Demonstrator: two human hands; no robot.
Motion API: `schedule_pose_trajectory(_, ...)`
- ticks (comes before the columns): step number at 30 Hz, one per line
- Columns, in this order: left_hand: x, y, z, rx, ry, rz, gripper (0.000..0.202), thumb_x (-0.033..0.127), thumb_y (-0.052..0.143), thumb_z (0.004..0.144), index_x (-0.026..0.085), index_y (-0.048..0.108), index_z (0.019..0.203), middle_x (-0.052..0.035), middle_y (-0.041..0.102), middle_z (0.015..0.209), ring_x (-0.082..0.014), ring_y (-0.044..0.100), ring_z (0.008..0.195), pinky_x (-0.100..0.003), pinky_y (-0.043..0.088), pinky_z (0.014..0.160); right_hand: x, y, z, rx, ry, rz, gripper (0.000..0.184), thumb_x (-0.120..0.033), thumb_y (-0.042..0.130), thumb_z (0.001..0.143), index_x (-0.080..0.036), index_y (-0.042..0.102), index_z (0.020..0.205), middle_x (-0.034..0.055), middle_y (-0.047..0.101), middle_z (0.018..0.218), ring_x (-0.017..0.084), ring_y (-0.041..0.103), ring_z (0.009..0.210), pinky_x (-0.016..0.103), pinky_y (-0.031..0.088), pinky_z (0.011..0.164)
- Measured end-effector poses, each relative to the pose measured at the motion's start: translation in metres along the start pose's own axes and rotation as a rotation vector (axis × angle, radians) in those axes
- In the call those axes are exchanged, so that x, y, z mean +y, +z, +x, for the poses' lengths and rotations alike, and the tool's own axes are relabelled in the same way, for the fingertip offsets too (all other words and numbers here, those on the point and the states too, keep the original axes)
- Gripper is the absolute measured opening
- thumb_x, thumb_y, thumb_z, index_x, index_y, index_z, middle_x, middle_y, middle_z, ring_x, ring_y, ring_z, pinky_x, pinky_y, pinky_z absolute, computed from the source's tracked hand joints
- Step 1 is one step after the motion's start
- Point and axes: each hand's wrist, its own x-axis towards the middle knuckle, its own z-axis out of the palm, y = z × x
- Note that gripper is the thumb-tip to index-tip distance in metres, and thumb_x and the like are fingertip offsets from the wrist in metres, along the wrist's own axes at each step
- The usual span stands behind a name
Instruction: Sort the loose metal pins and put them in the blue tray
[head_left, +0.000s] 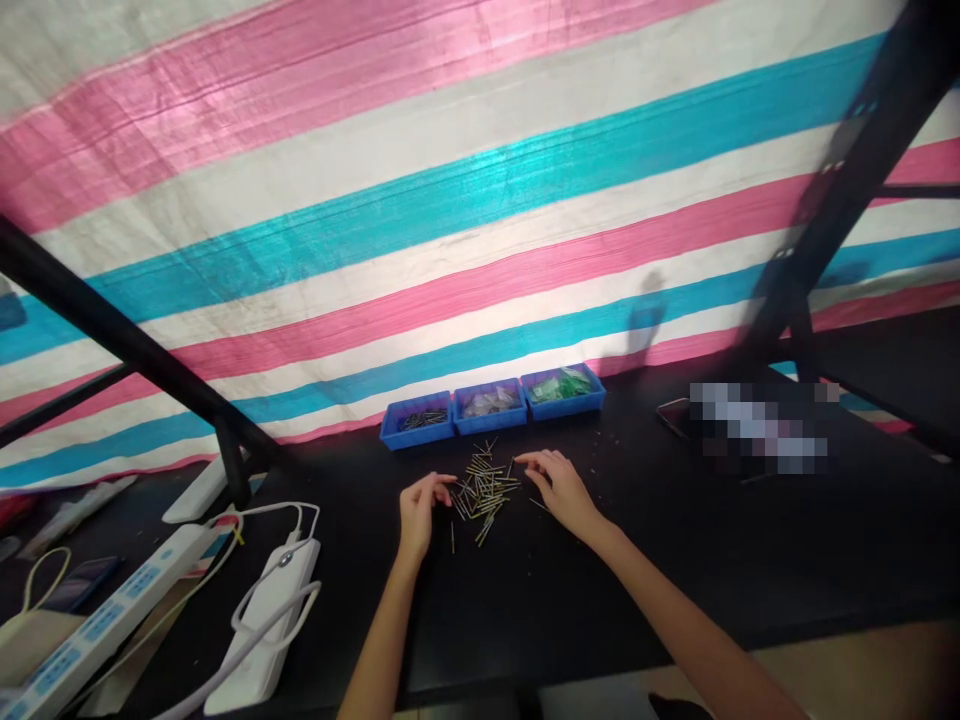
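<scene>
A loose pile of thin metal drill bits, gold and dark in colour, lies on the black table. At its left edge my left hand has its index finger and thumb apart, close to the outer bits; nothing shows between them. My right hand reaches in from the other side, thumb and index finger spread. A single bit is right by its index fingertip; whether they touch I cannot tell. Behind the pile stand three blue trays: the left tray holds dark thin bits, the middle tray clear packets, the right tray green packets.
A white power strip with cables lies at left, near another long power strip. Black frame posts rise on both sides. A phone-like object and a blurred patch are at right. A striped sheet hangs behind.
</scene>
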Motion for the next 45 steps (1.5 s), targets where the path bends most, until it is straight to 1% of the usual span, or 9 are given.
schedule_pose_trajectory(8, 0.0, 0.008, -0.003, 0.094, 0.112, 0.115, 0.039, 0.037, 0.041, 0.083, 0.017, 0.067, 0.063, -0.0036, 0.064, 0.062, -0.0181, 0.056, 0.071, -0.029, 0.041, 0.068, 0.003, 0.0, 0.004, 0.131, -0.057, 0.058, 0.027, -0.019, 0.037, 0.088, -0.023, 0.064, 0.093, 0.0045, 0.06, 0.091, 0.019, 0.051, 0.087, 0.035, 0.038, 0.083)
schedule_pose_trajectory(14, 0.017, 0.033, -0.016, 0.141, 0.229, 0.138, 0.021, 0.029, 0.052, 0.078, 0.019, 0.069, 0.071, -0.0016, 0.06, 0.06, -0.0155, 0.05, 0.064, -0.026, 0.04, 0.059, -0.001, 0.009, 0.003, 0.115, -0.043, 0.247, 0.025, -0.026, 0.039, 0.086, -0.02, 0.063, 0.088, 0.0054, 0.062, 0.091, 0.019, 0.055, 0.087, 0.032, 0.042, 0.078)
schedule_pose_trajectory(17, 0.03, 0.048, -0.019, 0.125, 0.308, 0.157, 0.017, 0.026, 0.053, 0.077, 0.021, 0.069, 0.072, -0.0015, 0.061, 0.063, -0.0148, 0.05, 0.067, -0.026, 0.041, 0.063, -0.003, 0.012, 0.003, 0.072, 0.019, 0.353, 0.027, -0.033, 0.042, 0.085, -0.019, 0.063, 0.09, 0.0057, 0.063, 0.091, 0.019, 0.056, 0.08, 0.03, 0.043, 0.073)
schedule_pose_trajectory(22, 0.05, 0.056, -0.006, -0.005, 0.447, 0.237, 0.018, 0.027, 0.054, 0.078, 0.02, 0.069, 0.071, -0.0027, 0.061, 0.068, -0.0151, 0.051, 0.071, -0.028, 0.042, 0.067, -0.007, 0.011, 0.006, 0.034, 0.1, 0.504, 0.031, -0.044, 0.048, 0.082, -0.017, 0.062, 0.087, 0.0062, 0.064, 0.086, 0.02, 0.057, 0.078, 0.031, 0.044, 0.073)
schedule_pose_trajectory(26, 0.055, 0.058, 0.004, -0.196, 0.421, 0.201, 0.015, 0.03, 0.058, 0.077, 0.022, 0.071, 0.078, -0.0032, 0.062, 0.076, -0.0148, 0.053, 0.074, -0.027, 0.043, 0.068, -0.008, 0.01, 0.009, 0.053, 0.122, 0.631, 0.033, -0.048, 0.052, 0.079, -0.017, 0.061, 0.087, 0.0059, 0.063, 0.087, 0.021, 0.058, 0.085, 0.032, 0.044, 0.079)
schedule_pose_trajectory(32, 0.044, 0.063, -0.005, -0.413, 0.258, 0.051, 0.018, 0.028, 0.061, 0.074, 0.021, 0.069, 0.088, -0.0044, 0.06, 0.092, -0.0105, 0.052, 0.065, -0.022, 0.038, 0.052, -0.011, 0.01, 0.01, 0.017, 0.124, 0.694, 0.034, -0.051, 0.052, 0.078, -0.019, 0.06, 0.085, 0.0036, 0.061, 0.082, 0.018, 0.058, 0.079, 0.03, 0.046, 0.074)
schedule_pose_trajectory(37, 0.037, 0.07, -0.011, -0.356, 0.228, 0.011, 0.016, 0.029, 0.058, 0.076, 0.018, 0.07, 0.076, -0.0058, 0.06, 0.087, -0.0109, 0.051, 0.065, -0.022, 0.038, 0.053, -0.019, 0.011, 0.006, -0.125, 0.101, 0.77, 0.033, -0.046, 0.049, 0.082, -0.019, 0.062, 0.096, 0.0057, 0.065, 0.092, 0.018, 0.06, 0.083, 0.031, 0.047, 0.077)
schedule_pose_trajectory(40, 0.034, 0.073, -0.009, -0.284, 0.219, 0.017, 0.019, 0.032, 0.058, 0.076, 0.017, 0.07, 0.074, -0.0057, 0.059, 0.085, -0.0106, 0.05, 0.063, -0.023, 0.039, 0.055, -0.021, 0.01, 0.006, -0.106, 0.095, 0.747, 0.031, -0.043, 0.051, 0.082, -0.018, 0.065, 0.093, 0.0059, 0.066, 0.091, 0.018, 0.06, 0.086, 0.03, 0.046, 0.08)
schedule_pose_trajectory(45, 0.03, 0.072, -0.005, -0.219, 0.181, 0.008, 0.022, 0.036, 0.06, 0.073, 0.018, 0.07, 0.079, -0.0052, 0.058, 0.085, -0.0086, 0.046, 0.057, -0.022, 0.04, 0.051, -0.017, 0.009, 0.008, -0.063, 0.125, 0.646, 0.027, -0.041, 0.053, 0.08, -0.017, 0.065, 0.084, 0.0035, 0.066, 0.082, 0.016, 0.06, 0.077, 0.028, 0.047, 0.073)
